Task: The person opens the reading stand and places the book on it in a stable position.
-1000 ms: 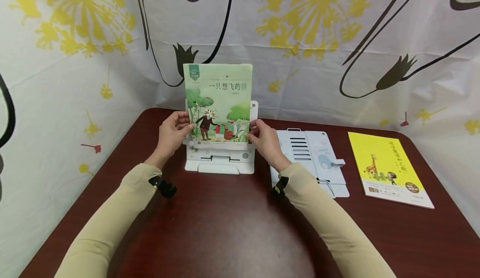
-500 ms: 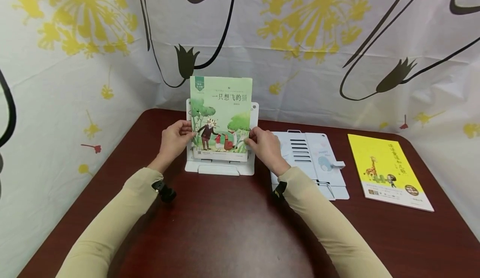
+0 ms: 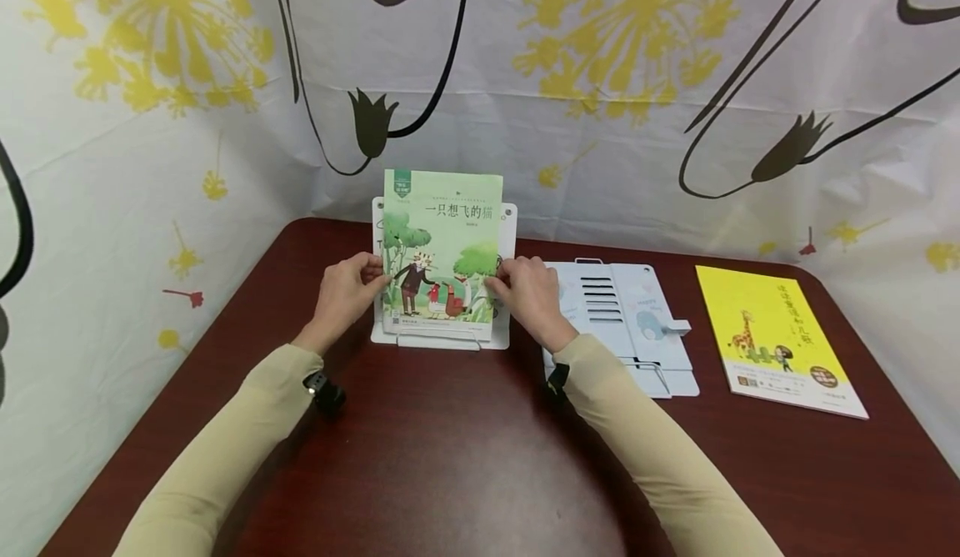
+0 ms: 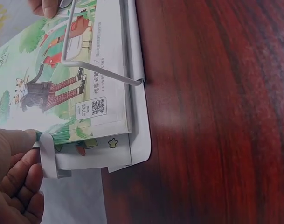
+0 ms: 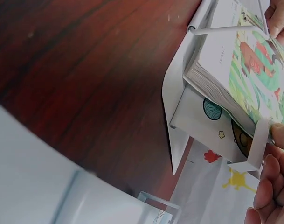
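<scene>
A green picture book [image 3: 442,248] stands leaning back on a white metal bookstand [image 3: 507,236]. Its lower edge sits behind the stand's white wire page holder [image 4: 102,71]. My left hand [image 3: 347,297] pinches the book's left edge, thumb on the cover beside a white side clip [image 4: 48,158]. On the opposite edge my right hand [image 3: 534,297] holds the book the same way, its thumb next to the other side clip [image 5: 257,148] and its other fingers curled behind.
Right of the book lies a pale blue folded bookstand [image 3: 633,286] with slots and a clip. Farther right is a yellow book [image 3: 772,332], flat on the dark red table [image 3: 450,457]. A white patterned cloth [image 3: 637,148] hangs behind.
Both hands have lowered the green book along the stand. Its bottom edge has come down behind the wire holder, and more of the stand's upper plate shows beside it.
</scene>
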Available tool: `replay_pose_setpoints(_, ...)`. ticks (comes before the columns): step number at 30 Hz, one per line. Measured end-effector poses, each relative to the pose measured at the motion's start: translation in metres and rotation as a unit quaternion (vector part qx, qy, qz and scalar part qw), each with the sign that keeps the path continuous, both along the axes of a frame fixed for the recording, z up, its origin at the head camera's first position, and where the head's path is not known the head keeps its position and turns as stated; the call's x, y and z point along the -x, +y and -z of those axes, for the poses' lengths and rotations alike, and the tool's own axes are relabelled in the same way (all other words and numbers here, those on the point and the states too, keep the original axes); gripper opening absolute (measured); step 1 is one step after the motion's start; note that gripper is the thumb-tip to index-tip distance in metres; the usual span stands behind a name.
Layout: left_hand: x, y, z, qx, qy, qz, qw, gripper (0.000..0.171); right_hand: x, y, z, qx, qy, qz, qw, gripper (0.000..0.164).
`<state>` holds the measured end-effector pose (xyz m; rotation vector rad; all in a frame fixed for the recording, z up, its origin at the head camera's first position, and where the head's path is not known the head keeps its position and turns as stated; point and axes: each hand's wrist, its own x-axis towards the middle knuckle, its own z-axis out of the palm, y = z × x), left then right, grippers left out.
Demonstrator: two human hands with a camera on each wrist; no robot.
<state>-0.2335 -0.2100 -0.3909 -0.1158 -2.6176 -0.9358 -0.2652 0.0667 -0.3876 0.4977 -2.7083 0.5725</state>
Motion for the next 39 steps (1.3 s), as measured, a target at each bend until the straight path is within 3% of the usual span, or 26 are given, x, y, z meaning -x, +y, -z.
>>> replay_pose_setpoints(10,-0.003,0.003,-0.002,0.037,-0.002,-0.001,0.9993,0.026,-0.001,0.002,0.000,0.004,-0.011,0.007,1.000,0.025)
replay_pose_setpoints(16,-0.005,0.002,-0.001,0.056,0.020,0.002,0.9982,0.027,-0.003,0.004,0.000,0.011,-0.028,0.005,1.000,0.025)
replay_pose_setpoints(22,-0.007,0.008,-0.003,0.003,0.059,0.004,0.9982,0.035,-0.004,0.011,-0.004,0.050,-0.064,-0.011,0.997,0.021)
replay_pose_setpoints(26,-0.008,0.026,-0.011,-0.057,0.083,0.035,0.9944,0.036,-0.005,0.023,-0.011,0.103,-0.095,-0.029,0.990,0.022)
replay_pose_setpoints(29,-0.009,0.047,-0.017,-0.111,0.059,0.073,0.9893,0.035,-0.006,0.038,-0.016,0.137,-0.101,-0.038,0.985,0.021)
replay_pose_setpoints(33,-0.014,0.083,-0.023,-0.181,-0.021,0.120,0.9759,0.037,-0.012,0.065,-0.016,0.168,-0.096,-0.035,0.980,0.019)
replay_pose_setpoints(39,-0.025,0.138,-0.019,-0.222,-0.117,0.167,0.9534,0.037,-0.026,0.111,-0.011,0.178,-0.086,-0.010,0.980,0.016)
